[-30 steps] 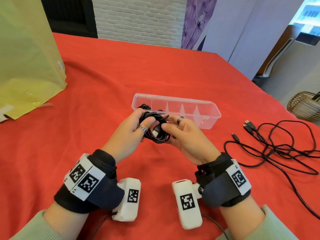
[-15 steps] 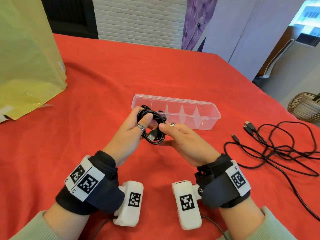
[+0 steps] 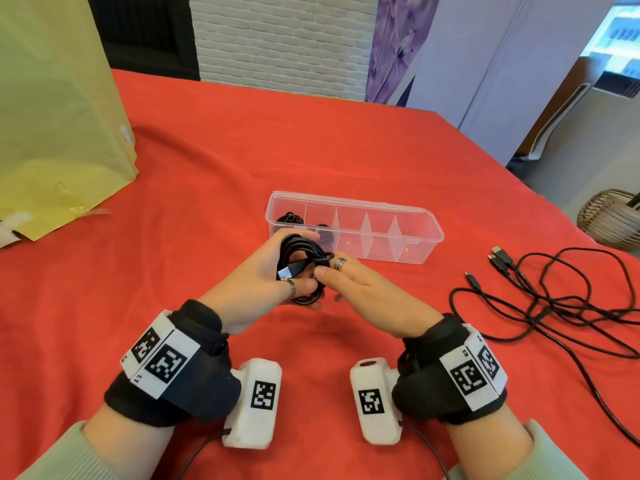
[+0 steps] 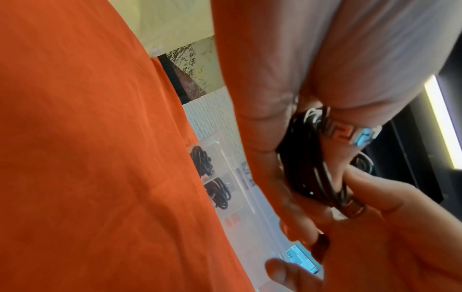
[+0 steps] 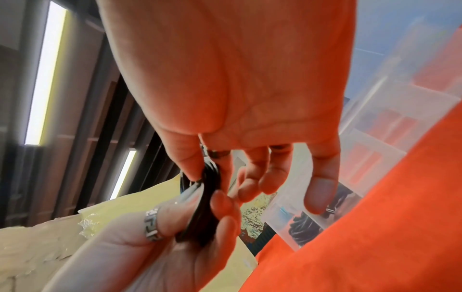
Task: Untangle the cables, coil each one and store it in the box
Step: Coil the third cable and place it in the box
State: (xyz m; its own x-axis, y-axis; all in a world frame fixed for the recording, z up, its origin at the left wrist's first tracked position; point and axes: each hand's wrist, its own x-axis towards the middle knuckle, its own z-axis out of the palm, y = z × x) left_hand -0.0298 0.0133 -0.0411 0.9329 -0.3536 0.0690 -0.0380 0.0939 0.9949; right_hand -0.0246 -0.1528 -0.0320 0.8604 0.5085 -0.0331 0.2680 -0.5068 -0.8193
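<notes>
My left hand (image 3: 256, 285) grips a coiled black cable (image 3: 303, 268) above the red tablecloth (image 3: 311, 150), its USB plug (image 3: 289, 270) poking out, while my right hand (image 3: 363, 292) pinches the coil's right side. Just behind sits the clear divided box (image 3: 415, 233) with coils in its left compartments. Tangled cables (image 3: 554, 299) lie to the right.

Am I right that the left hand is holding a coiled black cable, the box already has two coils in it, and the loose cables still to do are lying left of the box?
Not quite: the loose cables lie to the right of the box, as the head view shows. The rest holds: the left hand grips the coiled black cable, and two coils sit in the box.
</notes>
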